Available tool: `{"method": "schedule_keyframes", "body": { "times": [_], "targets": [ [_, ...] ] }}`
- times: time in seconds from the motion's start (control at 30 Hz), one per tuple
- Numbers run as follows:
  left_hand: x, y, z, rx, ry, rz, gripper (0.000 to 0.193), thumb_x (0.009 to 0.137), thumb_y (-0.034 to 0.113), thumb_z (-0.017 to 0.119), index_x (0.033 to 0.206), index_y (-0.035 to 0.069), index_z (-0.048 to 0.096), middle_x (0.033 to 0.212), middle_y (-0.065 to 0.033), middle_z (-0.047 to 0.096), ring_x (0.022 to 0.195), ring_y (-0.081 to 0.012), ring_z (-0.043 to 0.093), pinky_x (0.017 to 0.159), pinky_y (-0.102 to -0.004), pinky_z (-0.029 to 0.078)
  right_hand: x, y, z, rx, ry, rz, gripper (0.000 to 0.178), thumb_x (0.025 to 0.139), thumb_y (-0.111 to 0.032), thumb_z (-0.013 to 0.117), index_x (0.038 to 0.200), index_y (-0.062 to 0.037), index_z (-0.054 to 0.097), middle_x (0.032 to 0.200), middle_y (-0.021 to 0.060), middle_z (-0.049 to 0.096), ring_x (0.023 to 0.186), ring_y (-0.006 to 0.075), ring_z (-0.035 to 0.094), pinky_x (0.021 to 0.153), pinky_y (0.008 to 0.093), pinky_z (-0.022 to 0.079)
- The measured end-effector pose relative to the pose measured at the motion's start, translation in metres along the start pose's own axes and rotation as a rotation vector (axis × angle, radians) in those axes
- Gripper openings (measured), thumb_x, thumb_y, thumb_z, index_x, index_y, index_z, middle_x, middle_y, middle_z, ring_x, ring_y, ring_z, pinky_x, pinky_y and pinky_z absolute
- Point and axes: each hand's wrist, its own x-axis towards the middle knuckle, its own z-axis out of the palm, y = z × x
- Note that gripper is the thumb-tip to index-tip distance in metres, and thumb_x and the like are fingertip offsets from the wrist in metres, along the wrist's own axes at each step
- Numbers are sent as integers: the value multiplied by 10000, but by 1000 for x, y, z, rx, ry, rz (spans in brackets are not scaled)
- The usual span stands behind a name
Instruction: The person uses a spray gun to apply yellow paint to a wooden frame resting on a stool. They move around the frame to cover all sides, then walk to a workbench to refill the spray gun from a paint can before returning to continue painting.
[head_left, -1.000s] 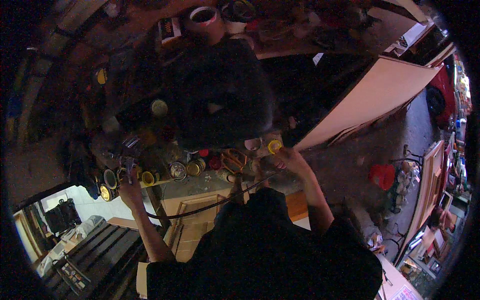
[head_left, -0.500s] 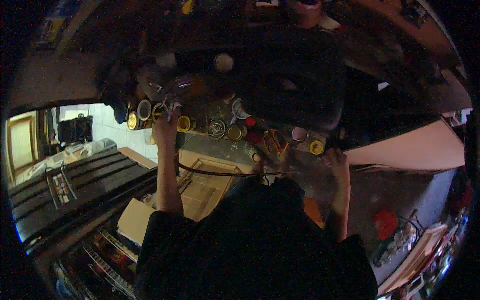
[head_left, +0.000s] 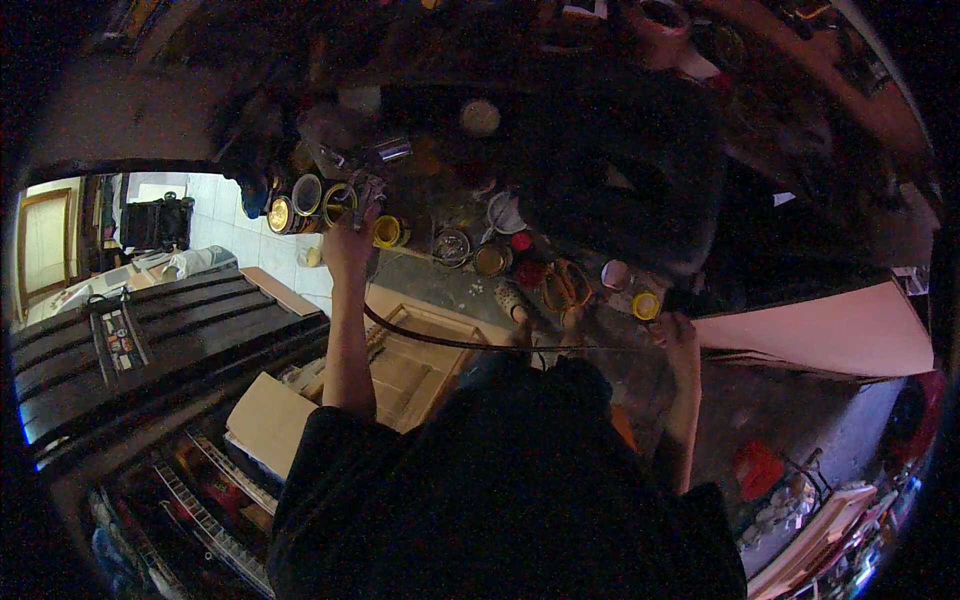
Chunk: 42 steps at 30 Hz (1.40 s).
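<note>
- The left hand [head_left: 349,243] is raised to the cluttered dark counter [head_left: 440,215], with its fingers closed around a small grey metallic object [head_left: 368,190]; the object's exact form cannot be told in the dim light.
- The grey metallic object sits at the near left part of the counter, just beside a row of round open tins with yellow rims [head_left: 310,200] and a small yellow-rimmed tin [head_left: 388,232].
- The right hand [head_left: 676,335] is at the counter's near edge on the right, just below a small round yellow lid [head_left: 646,305]. Whether its fingers are open or closed cannot be told.
- A thin dark curved strip [head_left: 450,343] runs from below the left hand across toward the right hand; contact with either hand cannot be confirmed.
- Further round tins and lids lie between the two hands: a grey round tin [head_left: 451,246], a brass-coloured tin [head_left: 489,260], a red lid [head_left: 521,241] and a pale pink-topped pot [head_left: 614,274].
- A large dark rounded mass [head_left: 620,170] covers the right part of the counter.
- A flat pale pink board [head_left: 830,335] lies to the right of the right hand.
- A flat brown cardboard sheet [head_left: 266,420] lies below the left forearm, near a pale wooden frame [head_left: 410,365].
</note>
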Motion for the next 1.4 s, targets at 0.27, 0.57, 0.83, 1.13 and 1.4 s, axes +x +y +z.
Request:
{"method": "schedule_keyframes", "body": {
  "times": [0.27, 0.57, 0.83, 1.13, 1.4],
  "targets": [
    [-16, 6, -11, -280, -51, -239, 539, 899, 561, 651, 1046, 48, 727, 857, -237, 710, 851, -455, 681, 711, -495, 530, -11, -39, 3, 81, -295, -40, 252, 1027, -219, 492, 961, -14, 622, 805, 59, 677, 678, 126, 620, 593, 283, 477],
    [-30, -6, 7, -543, 22, -335, 610, 899, 555, 666, 1051, -35, 702, 872, -257, 712, 854, -398, 714, 727, -441, 534, -33, -106, 30, 39, -338, 121, 302, 1042, -295, 509, 1002, -26, 641, 807, 31, 665, 682, 106, 608, 580, 260, 454],
    [-38, 7, 15, -830, -96, -475, 425, 858, 358, 776, 948, -53, 718, 728, -91, 711, 657, -117, 621, 612, -302, 491, -55, -105, 46, -218, -296, -92, 285, 1023, -254, 529, 1162, -24, 626, 901, 101, 700, 773, 213, 656, 710, 349, 508],
    [-79, -14, 28, -1294, -78, -594, 151, 842, 117, 663, 936, -1, 664, 680, -3, 624, 582, -90, 548, 531, -256, 422, -82, -170, 108, -174, -376, -114, 335, 1007, -216, 593, 1276, -19, 559, 1039, 83, 665, 858, 144, 643, 741, 280, 520],
    [-146, 12, -24, -1194, 24, -413, 206, 839, 81, 576, 1016, 0, 645, 799, -31, 628, 750, -147, 600, 665, -317, 486, -69, -350, 247, -215, -710, -857, 921, 866, -494, 735, 1506, -8, 284, 1502, 242, 385, 1354, 399, 429, 1120, 456, 367]
  ]
}}
